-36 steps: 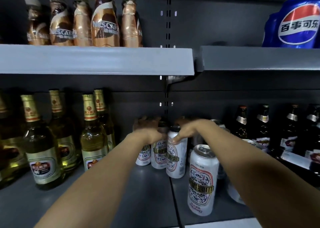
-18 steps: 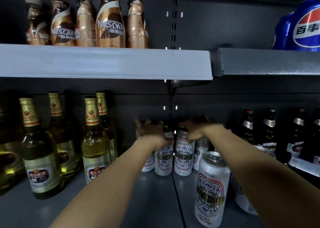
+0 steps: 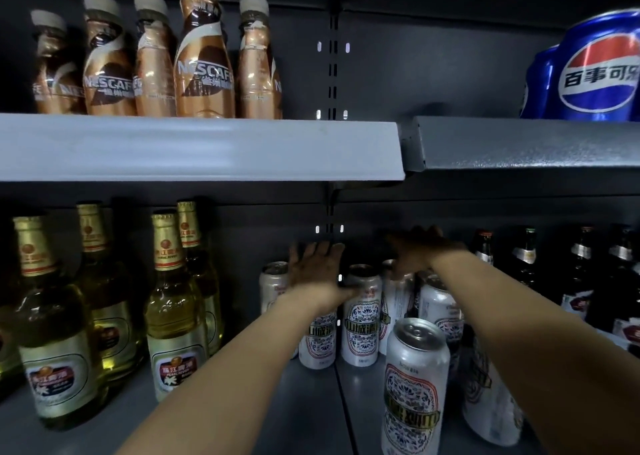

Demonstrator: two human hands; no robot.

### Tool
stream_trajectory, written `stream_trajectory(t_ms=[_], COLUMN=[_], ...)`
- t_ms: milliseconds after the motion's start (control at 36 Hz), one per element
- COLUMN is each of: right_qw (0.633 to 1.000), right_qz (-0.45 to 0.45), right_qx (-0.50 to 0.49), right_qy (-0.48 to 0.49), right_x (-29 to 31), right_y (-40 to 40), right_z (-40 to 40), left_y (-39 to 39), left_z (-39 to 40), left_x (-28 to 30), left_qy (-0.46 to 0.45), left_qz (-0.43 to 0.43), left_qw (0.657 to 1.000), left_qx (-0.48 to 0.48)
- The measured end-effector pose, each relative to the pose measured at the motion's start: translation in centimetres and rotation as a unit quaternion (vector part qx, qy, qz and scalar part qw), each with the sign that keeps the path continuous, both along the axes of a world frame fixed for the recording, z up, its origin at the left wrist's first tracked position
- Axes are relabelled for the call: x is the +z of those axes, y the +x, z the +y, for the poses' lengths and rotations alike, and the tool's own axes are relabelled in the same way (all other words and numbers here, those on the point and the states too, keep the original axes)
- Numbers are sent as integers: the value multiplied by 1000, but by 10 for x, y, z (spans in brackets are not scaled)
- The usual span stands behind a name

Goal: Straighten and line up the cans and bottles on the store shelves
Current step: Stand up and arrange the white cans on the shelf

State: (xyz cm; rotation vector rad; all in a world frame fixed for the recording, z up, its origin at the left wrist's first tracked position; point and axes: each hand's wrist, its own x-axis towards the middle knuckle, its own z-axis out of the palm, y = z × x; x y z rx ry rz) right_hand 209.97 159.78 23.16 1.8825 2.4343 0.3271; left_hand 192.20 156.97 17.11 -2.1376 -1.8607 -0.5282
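Two bare forearms, no sleeves in view; left hand (image 3: 317, 269) and right hand (image 3: 420, 252) ungloved.

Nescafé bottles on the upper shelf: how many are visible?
5 Nescafé bottles: far left, second, third, tallest in front, rightmost. More may hide behind.

Behind the left hand (image 3: 317, 269) and its forearm a white beer can (image 3: 318, 342) is half covered, the right hand (image 3: 420, 252) sinks into shadow so its fingertips cannot be made out, and its forearm hides the cans (image 3: 488, 406) beneath it.
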Motion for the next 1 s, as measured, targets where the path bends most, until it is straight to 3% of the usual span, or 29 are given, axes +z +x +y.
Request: stream_trajectory(t_ms=[194,361,528,1000], right_qw=[988,988,986,990], right_qz=[153,133,144,129], right_qx=[-28,-60,-71,-35], right_qy=[-22,-56,-48,-51], right_x=[-1,-6,-15,-10], right_y=[39,50,56,67], right_z=[23,25,36,33], left_y=[41,72,80,100], left_z=[16,35,54,74], left_x=[8,8,5,2], left_qy=[12,-138,-212,-129], left_qz=[4,35,-25,-17], left_qw=[995,986,975,989], left_qx=[-101,-82,-61,-69])
